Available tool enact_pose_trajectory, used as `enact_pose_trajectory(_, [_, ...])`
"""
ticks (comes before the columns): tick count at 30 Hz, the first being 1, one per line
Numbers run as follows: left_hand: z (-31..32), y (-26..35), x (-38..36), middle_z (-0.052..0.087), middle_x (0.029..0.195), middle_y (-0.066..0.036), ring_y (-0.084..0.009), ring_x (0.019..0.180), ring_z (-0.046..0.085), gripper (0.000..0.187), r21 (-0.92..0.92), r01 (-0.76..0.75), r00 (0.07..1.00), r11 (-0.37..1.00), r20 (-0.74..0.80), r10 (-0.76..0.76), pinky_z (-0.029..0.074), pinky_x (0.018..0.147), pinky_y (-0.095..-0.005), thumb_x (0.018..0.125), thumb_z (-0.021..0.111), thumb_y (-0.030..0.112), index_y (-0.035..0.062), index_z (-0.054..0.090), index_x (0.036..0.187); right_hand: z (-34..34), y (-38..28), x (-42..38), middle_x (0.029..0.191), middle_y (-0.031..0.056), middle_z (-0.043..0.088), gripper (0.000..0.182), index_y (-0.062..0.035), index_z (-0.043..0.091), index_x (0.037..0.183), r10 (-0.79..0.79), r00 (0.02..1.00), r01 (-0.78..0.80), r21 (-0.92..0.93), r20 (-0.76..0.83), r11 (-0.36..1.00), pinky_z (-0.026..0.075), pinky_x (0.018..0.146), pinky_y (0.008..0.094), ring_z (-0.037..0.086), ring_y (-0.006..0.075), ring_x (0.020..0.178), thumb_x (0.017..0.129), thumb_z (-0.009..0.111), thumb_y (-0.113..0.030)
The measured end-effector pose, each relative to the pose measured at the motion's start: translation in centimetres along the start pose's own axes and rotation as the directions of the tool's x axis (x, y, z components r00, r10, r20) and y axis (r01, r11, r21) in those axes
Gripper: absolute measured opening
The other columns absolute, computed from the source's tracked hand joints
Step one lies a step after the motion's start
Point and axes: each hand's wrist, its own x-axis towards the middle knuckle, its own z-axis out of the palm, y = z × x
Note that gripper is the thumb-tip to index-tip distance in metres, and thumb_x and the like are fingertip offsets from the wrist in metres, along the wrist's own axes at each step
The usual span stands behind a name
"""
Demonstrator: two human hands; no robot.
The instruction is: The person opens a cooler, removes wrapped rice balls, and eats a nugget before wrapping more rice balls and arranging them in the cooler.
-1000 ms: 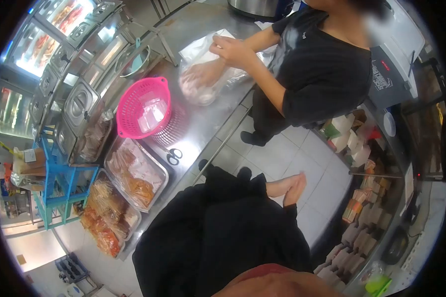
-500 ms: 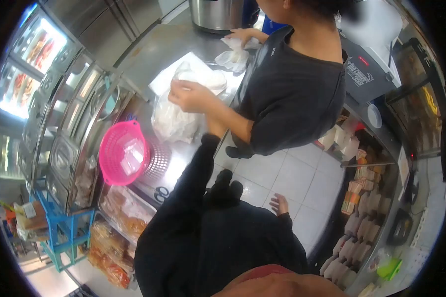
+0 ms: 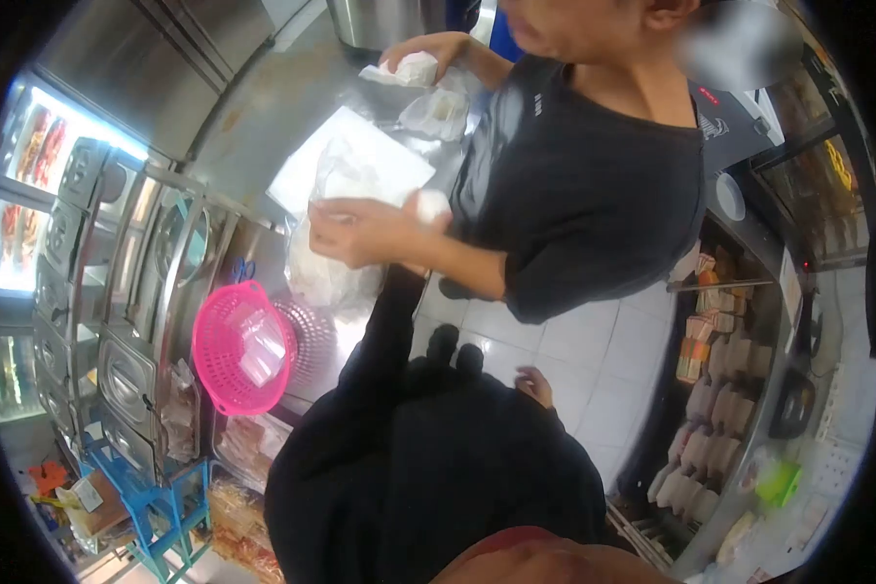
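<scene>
My left hand [image 3: 440, 223] is mostly hidden behind a co-worker's forearm. What shows of its fingers is closed around a small white bundle [image 3: 430, 204]. Low at my side, my right hand [image 3: 534, 385] hangs over the floor, loosely open and holding nothing. Close to my left hand, the co-worker's near hand [image 3: 360, 232] is over a clear plastic bag with white contents [image 3: 326, 273]. Their far hand [image 3: 443, 49] grips a white wrapped bundle [image 3: 414, 68]. White paper [image 3: 384, 151] lies under the bag, and another white bundle [image 3: 436, 115] rests on the steel table.
A pink basket [image 3: 229, 341] with clear packets stands on the steel table [image 3: 263, 122], near blue-handled scissors [image 3: 243, 270]. The co-worker [image 3: 584, 185] stands close ahead. Lidded metal pans [image 3: 127, 375] line the left side; cartons [image 3: 711, 428] fill a shelf at right.
The co-worker's far hand has lifted a white bundle off the table. A white bundle now shows at my left hand. My right hand has drawn in, its fingers less spread. The view has shifted.
</scene>
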Motion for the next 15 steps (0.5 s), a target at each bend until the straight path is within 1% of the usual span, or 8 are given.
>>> enact_pose_trajectory(1, [-1.2,-0.1,-2.7,0.057,0.107,-0.017,-0.026,0.098,0.055,0.052,-0.215,0.04,0.985,0.976,0.174,-0.002,0.043,0.082,-0.0348,0.079,0.059,0.026,-0.0012,0.045,0.121,0.5,-1.7,0.8,0.088,0.0085,0.062,0.025,-0.0038,0.056,0.106,-0.06,0.987,0.056,0.031,0.152,0.998,0.049,0.068,0.0282,0.061,0.016,0.079,0.082,0.058,-0.01])
enact_pose_trajectory(2, [-2.4,-0.1,-5.2,0.058,0.107,-0.015,-0.0225,0.097,0.057,0.046,-0.412,0.106,0.943,0.905,0.331,0.04,0.044,0.081,-0.0321,0.083,0.054,0.025,-0.0011,0.047,0.12,0.8,-3.9,1.7,0.089,0.0085,0.063,0.023,-0.0022,0.057,0.103,-0.094,0.962,0.133,-0.139,0.254,0.981,0.048,0.068,0.028,0.06,0.0151,0.078,0.083,0.059,-0.014])
enact_pose_trajectory(4, [-5.6,1.6,-10.9,0.058,0.108,-0.012,-0.0211,0.096,0.057,0.042,-0.535,0.743,0.666,0.401,0.645,-0.374,0.047,0.078,-0.0337,0.086,0.048,0.023,-0.0002,0.046,0.121,1.4,-9.1,2.6,0.084,0.0063,0.064,0.02,-0.0027,0.06,0.099,-0.195,0.886,0.299,-0.198,0.42,0.933,0.047,0.063,0.0276,0.058,0.0136,0.07,0.083,0.06,-0.015])
enact_pose_trajectory(5, [-7.9,2.9,-12.2,0.057,0.111,-0.011,-0.0227,0.097,0.058,0.045,-0.493,0.855,0.514,0.159,0.77,-0.378,0.049,0.076,-0.0365,0.085,0.048,0.025,0.0013,0.045,0.123,1.6,-12.8,2.5,0.08,0.0054,0.063,0.019,-0.002,0.06,0.098,-0.114,0.854,0.284,-0.271,0.508,0.919,0.046,0.061,0.0267,0.058,0.012,0.067,0.084,0.059,-0.015])
enact_pose_trajectory(6, [-9.4,2.7,-13.5,0.055,0.115,-0.013,-0.0253,0.1,0.058,0.049,-0.49,0.87,0.477,0.049,0.813,-0.335,0.051,0.077,-0.0395,0.085,0.046,0.029,0.0016,0.042,0.126,1.6,-16.6,1.9,0.079,0.0055,0.062,0.018,-0.0011,0.059,0.098,-0.135,0.805,0.238,-0.108,0.577,0.965,0.046,0.061,0.0256,0.057,0.0106,0.066,0.084,0.059,-0.013])
enact_pose_trajectory(7, [-11.3,3.9,-14.0,0.054,0.118,-0.014,-0.0259,0.102,0.057,0.051,-0.491,0.871,0.465,-0.014,0.834,-0.297,0.05,0.08,-0.0398,0.086,0.046,0.032,0.0012,0.041,0.127,2.0,-20.3,0.9,0.08,0.006,0.062,0.017,-0.0006,0.058,0.098,-0.169,0.77,0.202,0.016,0.616,0.979,0.046,0.06,0.0241,0.058,0.01,0.068,0.084,0.059,-0.01])
enact_pose_trajectory(11, [-16.5,6.2,-15.5,0.05,0.124,-0.016,-0.0273,0.11,0.053,0.059,-0.634,0.762,0.575,-0.131,0.756,-0.312,0.046,0.09,-0.0406,0.089,0.043,0.043,-0.0007,0.037,0.129,5.5,-29.0,-1.6,0.097,0.0108,0.053,0.034,-0.0059,0.058,0.102,-0.608,0.562,0.73,0.008,0.561,0.683,0.043,0.06,0.0245,0.052,0.0179,0.073,0.071,0.071,-0.009])
enact_pose_trajectory(15, [-20.2,9.1,-15.4,0.048,0.125,-0.018,-0.0286,0.114,0.05,0.069,-0.766,0.633,0.715,-0.116,0.635,-0.293,0.043,0.095,-0.0413,0.087,0.044,0.052,-0.0016,0.035,0.13,8.2,-30.6,-0.7,0.115,0.0152,0.042,0.047,-0.0105,0.057,0.107,-0.748,0.291,0.932,-0.001,0.596,0.362,0.043,0.064,0.0286,0.048,0.0239,0.083,0.063,0.073,-0.005])
